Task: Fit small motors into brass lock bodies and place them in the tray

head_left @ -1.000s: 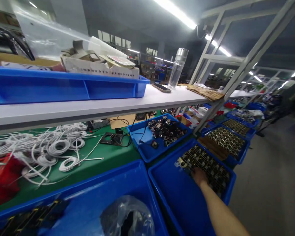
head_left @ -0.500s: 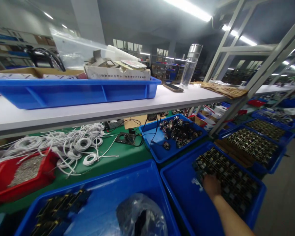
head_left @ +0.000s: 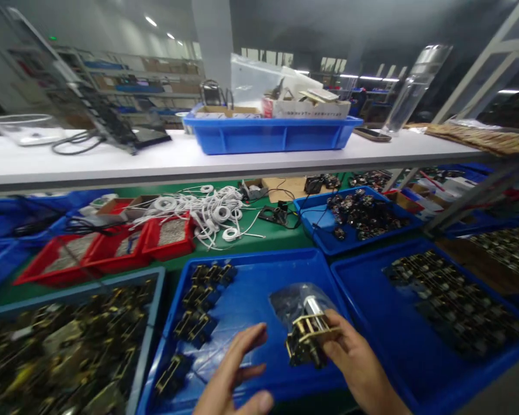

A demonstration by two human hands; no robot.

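My right hand (head_left: 352,354) is closed round a small stack of gold and black electronic parts (head_left: 306,340), held over the front of a blue tray (head_left: 259,271). My left hand (head_left: 233,377) hovers just left of it with fingers stretched out and nothing in them. Several of the same dark parts (head_left: 201,300) lie along the left side of that tray. A crumpled clear plastic bag (head_left: 292,300) lies behind the held stack. To the right, another blue tray (head_left: 358,288) holds rows of the same parts (head_left: 452,300).
A further tray of parts (head_left: 60,340) stands at the left. Red bins (head_left: 112,251), coiled white cables (head_left: 207,210) and a blue tray of small dark pieces (head_left: 363,210) sit on the green bench. The white shelf (head_left: 164,164) above carries a blue crate (head_left: 272,132), a bottle (head_left: 409,92) and a phone (head_left: 372,134).
My view swung left and down. My right hand left the right-hand tray with a stack of parts and now holds it over the middle tray. My left hand has come into view.
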